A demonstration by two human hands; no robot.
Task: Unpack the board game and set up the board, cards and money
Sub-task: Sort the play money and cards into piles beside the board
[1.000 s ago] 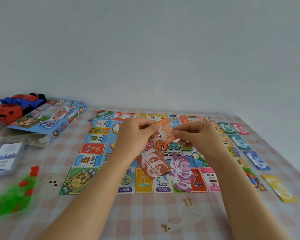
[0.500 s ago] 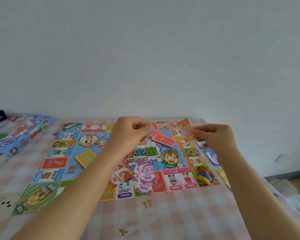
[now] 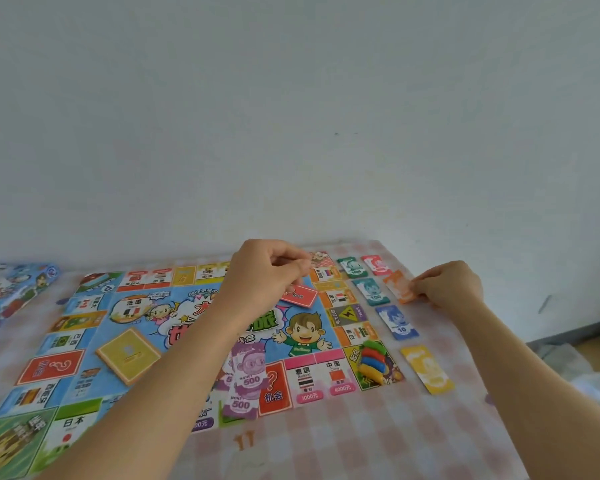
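The game board [image 3: 94, 327] lies flat on the checked tablecloth. On it sit a yellow card deck [image 3: 129, 355], a red card deck [image 3: 298, 294] and purple 500 bills [image 3: 246, 379] near the front edge. My right hand [image 3: 451, 285] pinches an orange bill [image 3: 400, 287] low over the cloth, right of the board, beside a row of laid-out bills: green [image 3: 352, 266], red [image 3: 378, 265], teal 100 [image 3: 373, 291], blue 10 [image 3: 397, 322], yellow [image 3: 426, 368]. My left hand [image 3: 267, 275] hovers over the board's far side with curled fingers; I see nothing in it.
Coloured plastic tokens [image 3: 371, 362] are piled on the board's near right corner square. The blue game box [image 3: 7, 292] lies at the far left. A wall runs behind the table. The table's right edge [image 3: 520, 393] drops to the floor just past the bills.
My right hand has carried the orange bill away from my left hand, rightward and down to the bill row. The view swung right, so the box and left-side pieces slid out.
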